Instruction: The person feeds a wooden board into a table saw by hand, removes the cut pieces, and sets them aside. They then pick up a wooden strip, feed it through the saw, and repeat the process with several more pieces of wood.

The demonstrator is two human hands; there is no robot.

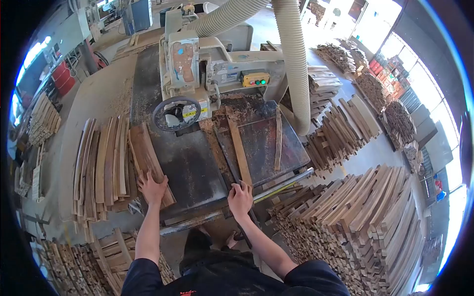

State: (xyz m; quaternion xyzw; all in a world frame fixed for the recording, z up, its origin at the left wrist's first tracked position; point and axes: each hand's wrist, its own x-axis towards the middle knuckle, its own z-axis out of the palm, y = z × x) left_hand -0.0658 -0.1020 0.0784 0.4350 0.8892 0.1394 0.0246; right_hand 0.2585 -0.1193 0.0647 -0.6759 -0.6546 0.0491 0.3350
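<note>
My left hand (152, 188) lies with spread fingers on a wide brown board (144, 148) at the left side of the dark machine table (192, 170). At the table's front edge, my right hand (240, 199) has its fingers closed on the near end of a narrow light wood strip (238, 148). That strip runs away from me toward the saw machine (185, 64), beside a dark metal guide. Another thin strip (278, 138) lies farther right on the table. Left of the wide board is a row of long boards (103, 163).
A handwheel (176, 113) and a yellow switch box (255, 79) are on the machine. A ribbed hose (295, 64) hangs down at its right. Large wood stacks (355, 222) stand at the right; more wood (74, 261) lies at the lower left.
</note>
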